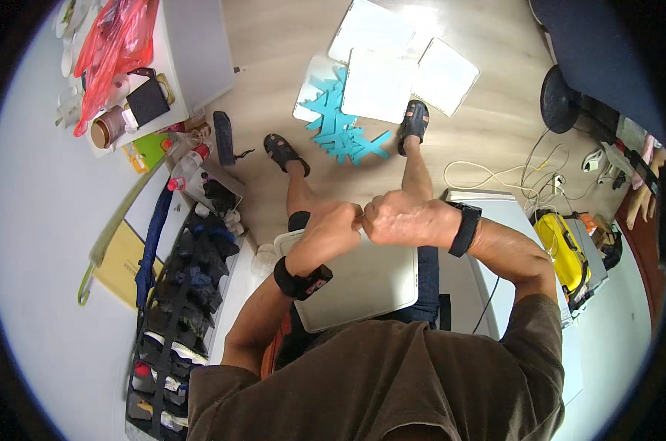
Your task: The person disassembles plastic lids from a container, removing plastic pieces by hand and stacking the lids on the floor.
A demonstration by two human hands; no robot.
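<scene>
My left hand and my right hand meet knuckle to knuckle above my lap, both with curled fingers. Whatever they pinch, if anything, is hidden behind the fingers. Each wrist wears a black band. Beneath them a pale, flat tray with rounded corners lies across my thighs; nothing shows on its visible surface. On the floor past my feet, a heap of teal strips is spread partly over a white board. More white boards lie around it, some overlapping.
A shoe rack stands on the left, near a blue folded umbrella. Behind it, a white cabinet carries a red plastic bag. To the right are a white box-like unit, loose cables and a yellow case.
</scene>
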